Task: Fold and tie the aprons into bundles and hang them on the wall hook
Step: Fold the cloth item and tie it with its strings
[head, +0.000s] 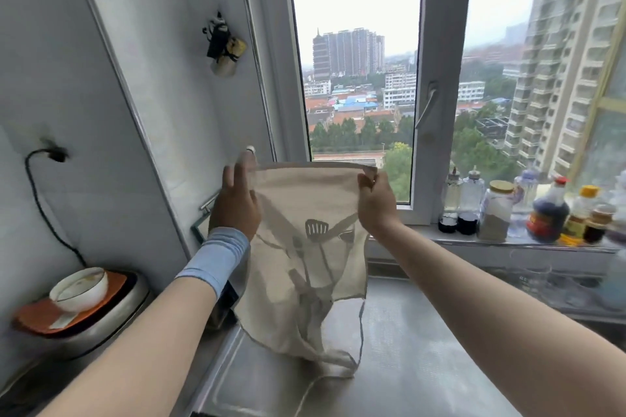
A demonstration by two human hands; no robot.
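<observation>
Left hand [237, 205], right hand [376, 203] pinch apron [306, 274].

both hands, left hand [237, 203] and right hand [376, 201], hold up a beige apron [305, 267] by its top edge.

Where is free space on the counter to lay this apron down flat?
The steel counter is bare to the right of the apron, below the windowsill. The windowsill is crowded with bottles, and a bowl takes the left corner.
</observation>
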